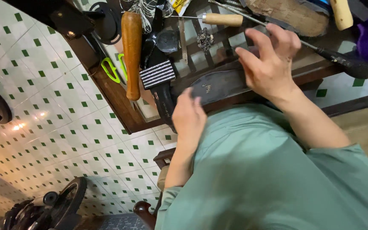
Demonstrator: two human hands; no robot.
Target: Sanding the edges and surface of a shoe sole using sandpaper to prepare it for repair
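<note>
A dark shoe sole lies across the edge of a wooden slatted bench. My left hand is curled over the sole's near end and grips it. Over the sole's far part, my right hand has its fingers spread and the heel of the palm resting on the sole. A black shoe with a sparkling striped strap stands just left of the sole, touching it. My green sleeves and shirt hide the bench edge below the hands.
On the bench lie a wooden-handled tool, green-handled scissors, an awl with a pale wooden handle and a long rod with a black grip. Green-dotted tile floor lies to the left, with wheels low down.
</note>
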